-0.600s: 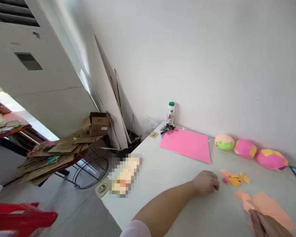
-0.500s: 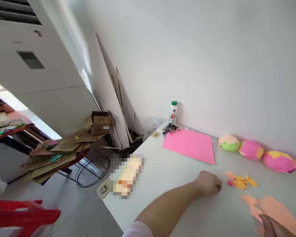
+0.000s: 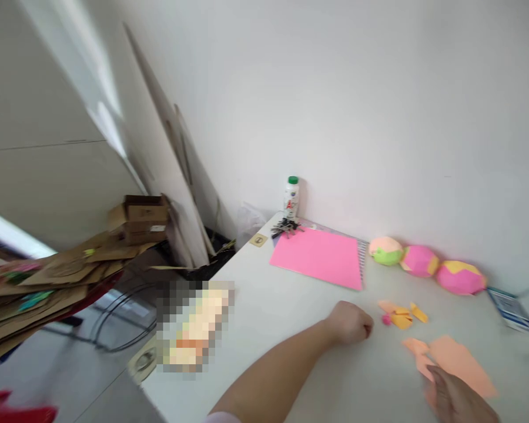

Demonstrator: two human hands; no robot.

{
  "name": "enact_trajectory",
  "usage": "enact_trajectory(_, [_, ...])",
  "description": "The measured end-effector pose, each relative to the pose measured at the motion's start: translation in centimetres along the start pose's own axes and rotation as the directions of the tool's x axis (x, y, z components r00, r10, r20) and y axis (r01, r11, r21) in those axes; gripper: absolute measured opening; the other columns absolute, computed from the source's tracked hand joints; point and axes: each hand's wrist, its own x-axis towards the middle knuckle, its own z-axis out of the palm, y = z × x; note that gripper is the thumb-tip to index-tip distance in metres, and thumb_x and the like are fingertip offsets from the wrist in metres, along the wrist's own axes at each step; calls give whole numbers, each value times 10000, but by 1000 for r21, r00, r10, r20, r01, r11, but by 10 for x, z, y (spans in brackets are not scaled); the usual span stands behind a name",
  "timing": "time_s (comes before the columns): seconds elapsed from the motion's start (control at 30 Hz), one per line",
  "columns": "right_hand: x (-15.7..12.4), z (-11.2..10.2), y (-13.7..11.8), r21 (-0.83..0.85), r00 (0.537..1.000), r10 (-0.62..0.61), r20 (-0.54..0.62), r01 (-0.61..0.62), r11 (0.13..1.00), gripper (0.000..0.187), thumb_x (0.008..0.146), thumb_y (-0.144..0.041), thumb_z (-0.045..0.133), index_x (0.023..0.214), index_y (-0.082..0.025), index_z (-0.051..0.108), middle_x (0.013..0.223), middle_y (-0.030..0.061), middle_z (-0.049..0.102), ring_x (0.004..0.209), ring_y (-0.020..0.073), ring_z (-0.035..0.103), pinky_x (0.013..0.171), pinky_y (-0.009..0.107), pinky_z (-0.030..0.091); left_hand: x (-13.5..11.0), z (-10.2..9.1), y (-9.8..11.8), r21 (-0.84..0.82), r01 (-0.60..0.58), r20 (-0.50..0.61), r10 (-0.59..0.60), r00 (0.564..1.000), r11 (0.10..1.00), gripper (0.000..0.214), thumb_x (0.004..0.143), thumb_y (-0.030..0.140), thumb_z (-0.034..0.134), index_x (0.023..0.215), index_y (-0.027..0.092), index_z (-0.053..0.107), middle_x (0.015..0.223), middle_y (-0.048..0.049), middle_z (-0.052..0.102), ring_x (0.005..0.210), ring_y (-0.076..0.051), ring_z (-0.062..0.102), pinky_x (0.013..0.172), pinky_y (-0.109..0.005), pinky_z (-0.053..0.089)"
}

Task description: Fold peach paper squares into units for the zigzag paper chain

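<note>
My left hand [image 3: 349, 323] rests on the white table, its fingers curled into a fist; what it holds, if anything, is hidden. At the lower right my right hand [image 3: 456, 396] pinches a cut piece of peach paper [image 3: 423, 365] between thumb and fingers. Behind that hand lies a larger peach paper sheet [image 3: 461, 361]. Just right of my left fist sit several small folded orange paper pieces [image 3: 401, 318] and a small pink ball-like bit [image 3: 387, 319]. Three faceted paper shapes in pink, yellow, peach and green [image 3: 419, 261] stand in a row by the wall.
A pink sheet [image 3: 317, 257] lies toward the back of the table [image 3: 264, 329], with keys [image 3: 285, 227] on its corner and a green-capped white bottle [image 3: 292, 198] behind. Left of the table are stacked cardboard [image 3: 70, 276], an open box [image 3: 146, 220] and leaning boards [image 3: 158, 135].
The view has turned to the right, so everything sits further left, and a blue-edged item shows more fully at the right. Both hands keep their places on the table.
</note>
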Motion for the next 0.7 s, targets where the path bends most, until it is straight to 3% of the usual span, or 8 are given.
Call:
enact_trajectory(0.07, [10, -8, -16, 8, 975, -209, -73, 210, 978, 169, 865, -172, 494, 820, -193, 656, 625, 55, 653, 564, 172, 590, 583, 275, 428, -3, 0, 3, -1, -19, -30, 19, 999, 1000, 202, 630, 32, 489, 591, 193, 606, 682, 34, 670, 680, -120, 585, 627, -195, 409])
enact_trajectory(0.13, [19, -14, -31, 6, 961, -274, -43, 274, 962, 167, 869, -129, 484, 802, -171, 630, 576, 34, 605, 535, 158, 549, 578, 286, 408, -6, 0, 5, 6, -23, -90, 24, 996, 1000, 250, 649, 16, 434, 627, 178, 622, 691, -3, 665, 680, -138, 595, 650, -218, 435])
enact_trajectory(0.23, [28, -19, -43, 38, 945, -311, 101, 308, 950, 155, 874, -107, 461, 842, -137, 610, 551, 19, 559, 533, 156, 511, 536, 287, 366, -8, 5, 2, 32, -7, -224, 14, 974, 999, 333, 732, 44, 348, 843, 151, 644, 861, -86, 658, 806, -208, 602, 735, -327, 462])
enact_trajectory(0.33, [29, -24, -43, 56, 962, -260, 89, 256, 965, 182, 882, -127, 418, 843, -127, 596, 558, 29, 554, 549, 167, 499, 505, 286, 331, -5, 22, 2, 167, -36, -383, 98, 918, 985, 317, 812, 191, 403, 1053, 155, 606, 1094, -120, 619, 1032, -264, 551, 901, -423, 424])
enact_trajectory(0.4, [27, -27, -42, 89, 966, -247, 80, 240, 967, 179, 871, -144, 416, 817, -139, 587, 542, 21, 546, 535, 166, 488, 487, 283, 314, -2, 39, 10, 204, -36, -360, 109, 927, 978, 377, 831, 293, 436, 1159, 151, 557, 1208, -134, 575, 1153, -289, 488, 975, -460, 375])
enact_trajectory(0.5, [24, -32, -38, 111, 977, -211, 41, 205, 972, 193, 854, -167, 401, 748, -163, 562, 518, 7, 529, 509, 154, 476, 469, 274, 297, 3, 61, 36, 103, -57, -254, 82, 964, 993, 431, 828, 341, 441, 1220, 181, 523, 1327, -106, 501, 1253, -270, 414, 1069, -482, 262])
enact_trajectory(0.6, [19, -38, -30, 112, 992, -114, -52, 119, 987, 198, 815, -161, 404, 660, -177, 526, 441, -30, 469, 406, 123, 384, 424, 265, 242, -2, 72, 67, -180, 106, -209, -143, 967, 978, 386, 776, 357, 467, 1103, 206, 606, 1280, -67, 553, 1242, -270, 436, 1060, -468, 296])
enact_trajectory(0.7, [14, -42, -20, 114, 992, -61, -106, 73, 991, 176, 767, -157, 414, 620, -186, 507, 385, -65, 383, 351, 103, 292, 404, 257, 189, -19, 68, 86, -549, 302, -161, -453, 877, 779, 382, 760, 415, 463, 1035, 204, 624, 1172, -53, 624, 1098, -254, 567, 881, -350, 492])
